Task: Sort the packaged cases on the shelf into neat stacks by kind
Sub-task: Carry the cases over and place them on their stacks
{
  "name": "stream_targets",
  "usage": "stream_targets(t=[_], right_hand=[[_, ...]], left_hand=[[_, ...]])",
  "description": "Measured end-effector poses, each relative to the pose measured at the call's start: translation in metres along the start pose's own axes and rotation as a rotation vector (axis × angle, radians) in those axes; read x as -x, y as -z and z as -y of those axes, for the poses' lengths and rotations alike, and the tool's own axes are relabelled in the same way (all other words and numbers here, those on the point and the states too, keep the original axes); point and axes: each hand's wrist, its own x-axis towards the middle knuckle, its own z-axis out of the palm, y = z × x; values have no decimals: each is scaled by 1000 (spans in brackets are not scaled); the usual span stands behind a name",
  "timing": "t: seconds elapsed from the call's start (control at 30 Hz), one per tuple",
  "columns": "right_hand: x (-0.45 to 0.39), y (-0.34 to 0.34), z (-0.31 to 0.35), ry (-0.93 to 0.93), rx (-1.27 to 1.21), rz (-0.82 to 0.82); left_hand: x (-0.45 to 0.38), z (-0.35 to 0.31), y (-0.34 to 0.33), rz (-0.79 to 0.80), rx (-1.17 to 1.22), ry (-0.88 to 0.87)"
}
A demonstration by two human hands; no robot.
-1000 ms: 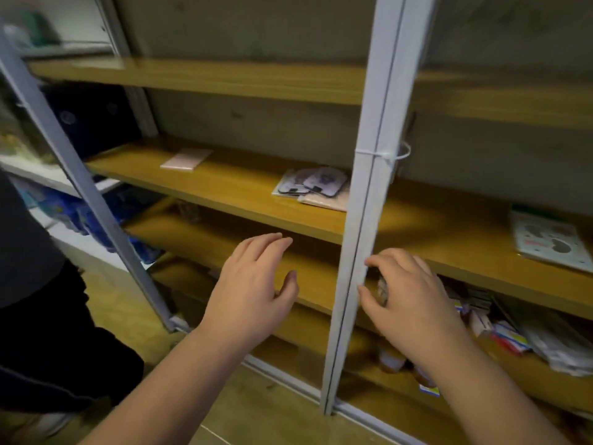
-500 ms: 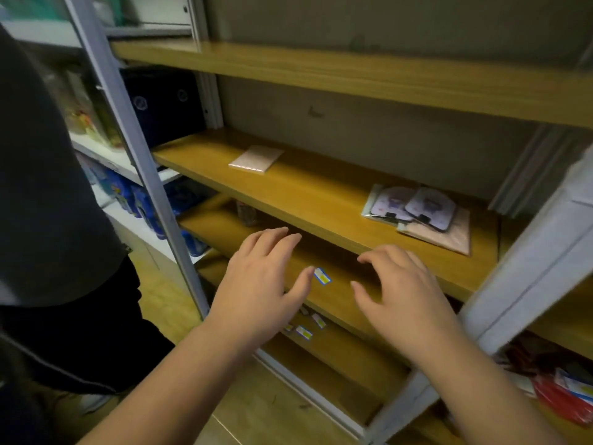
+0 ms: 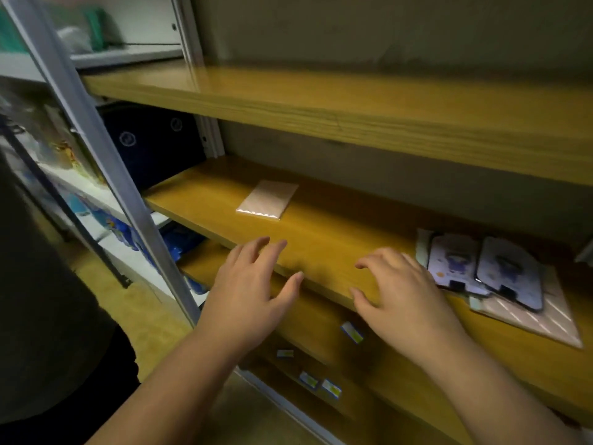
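Observation:
On the middle wooden shelf (image 3: 321,239) a single pink packaged case (image 3: 268,200) lies flat toward the back left. At the right, two lilac cases with dark prints (image 3: 484,268) lie overlapped on top of a pink quilted package (image 3: 542,319). My left hand (image 3: 253,290) hovers over the shelf's front edge with fingers spread, holding nothing. My right hand (image 3: 404,297) hovers palm down just left of the lilac cases, fingers loosely bent, and holds nothing.
A grey metal upright (image 3: 106,162) slants down the left. Another wooden shelf (image 3: 321,104) hangs above. Lower shelves carry small price labels (image 3: 351,332). Dark blue boxes (image 3: 154,142) and blue packs (image 3: 118,229) sit on the neighbouring rack. A person in dark clothing (image 3: 38,300) stands at left.
The view swung left and upward, so the middle shelf and its cases now lie right before my hands. Both hands rose from the lower shelf level to the middle shelf's front edge.

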Motion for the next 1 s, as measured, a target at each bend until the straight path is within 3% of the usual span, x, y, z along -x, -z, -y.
stream_targets(t=[0.1,0.3,0.4,0.5,0.63,0.9,1.0], right_hand=[[-15,-2,1,-49,31,-17],[-23,-12,10,-164,81,-37],[-31,-22,18,-216,103,-39],[-37,-33,29,-242,111,-52],[-43,-42,40,-264,101,-56],[-53,-50,46,-314,101,-103],[-51,-51,45,-338,105,-107]], left_hand=[[-40,24,-7,76,14,18],[-137,69,-28,131,-212,-76],[-176,80,-43,203,-283,-45],[-206,82,-51,330,-378,96],[-226,79,-51,390,-306,244],[-237,92,-37,429,-162,166],[-238,97,-38,462,-31,212]])
